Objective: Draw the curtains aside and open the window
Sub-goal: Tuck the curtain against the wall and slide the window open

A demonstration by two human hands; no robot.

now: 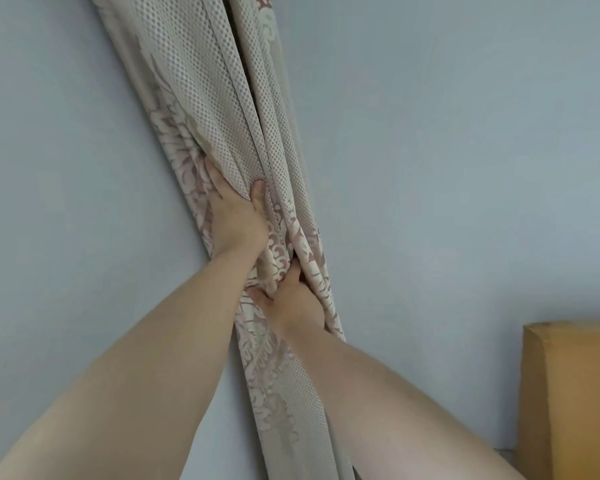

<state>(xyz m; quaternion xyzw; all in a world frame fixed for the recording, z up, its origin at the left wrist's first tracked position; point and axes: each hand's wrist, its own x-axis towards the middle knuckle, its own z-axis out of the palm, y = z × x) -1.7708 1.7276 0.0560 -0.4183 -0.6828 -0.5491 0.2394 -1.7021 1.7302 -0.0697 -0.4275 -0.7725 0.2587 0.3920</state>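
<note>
A beige curtain (222,109) with a dotted weave and pinkish floral bands hangs bunched in a narrow column down the middle of the view, against a pale blue wall. My left hand (234,213) grips its folds from the left, thumb pressed over a pleat. Lower down, my right hand (297,303) clutches the folds from the right, fingers buried in the fabric. A thin dark gap shows between the two curtain halves near the top. No window is visible.
Pale blue wall (447,168) fills both sides of the curtain. A tan wooden piece of furniture (572,393) stands at the lower right corner, close to my right forearm.
</note>
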